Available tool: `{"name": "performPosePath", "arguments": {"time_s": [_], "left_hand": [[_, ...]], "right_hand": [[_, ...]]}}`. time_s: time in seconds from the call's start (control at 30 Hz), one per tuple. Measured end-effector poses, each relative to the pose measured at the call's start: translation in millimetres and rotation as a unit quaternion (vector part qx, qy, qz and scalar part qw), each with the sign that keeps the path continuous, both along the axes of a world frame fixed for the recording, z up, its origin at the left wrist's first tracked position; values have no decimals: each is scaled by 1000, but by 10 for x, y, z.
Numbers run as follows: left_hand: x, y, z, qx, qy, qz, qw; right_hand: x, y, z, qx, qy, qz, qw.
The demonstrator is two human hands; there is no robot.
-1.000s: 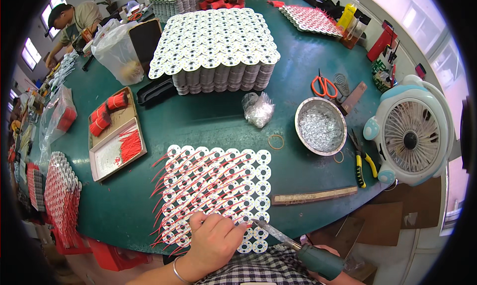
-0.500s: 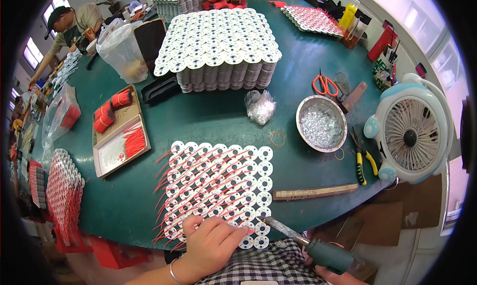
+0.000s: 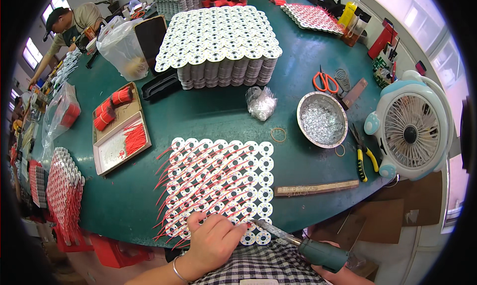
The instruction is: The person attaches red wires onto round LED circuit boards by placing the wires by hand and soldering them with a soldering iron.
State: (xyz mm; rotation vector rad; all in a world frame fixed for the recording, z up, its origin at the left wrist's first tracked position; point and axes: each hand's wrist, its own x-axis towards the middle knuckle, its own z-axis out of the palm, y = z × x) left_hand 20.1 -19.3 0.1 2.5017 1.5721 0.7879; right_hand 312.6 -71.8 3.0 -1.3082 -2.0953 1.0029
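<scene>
A panel of round white circuit boards (image 3: 266, 178) lies at the table's near edge, with red wires (image 3: 198, 177) slanting across most of its rows. Over its lower part is my left hand (image 3: 213, 239), thumb and fingers pinched on a short red wire at a board near the lower right. My right hand (image 3: 330, 270) is wrapped round the green handle of a soldering iron (image 3: 323, 254), partly hidden behind it. The iron's dark tip points left and meets the board beside my left fingertips; whether it touches the wire is too small to tell.
Behind the panel stands a tall stack of board panels (image 3: 218, 41). On the right are a bowl of clear bits (image 3: 322, 120), pliers (image 3: 364, 158), a wooden strip (image 3: 316, 188) and a fan (image 3: 410, 131). A box of red wires (image 3: 121, 146) lies left. Another person (image 3: 74, 26) works far left.
The soldering iron's tip has moved a little left and down, toward my left fingertips. My left hand stays at nearly the same spot on the panel.
</scene>
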Motion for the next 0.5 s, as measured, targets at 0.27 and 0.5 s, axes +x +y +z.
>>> {"name": "performPosePath", "arguments": {"time_s": [0.27,0.5], "left_hand": [[-5,-4,6,-28,5,-14,1000],[4,13,-42,5,-17,-19,1000]], "right_hand": [[-23,13,-33,-34,41,-9,999],[-76,120,72,-31,21,25,999]]}}
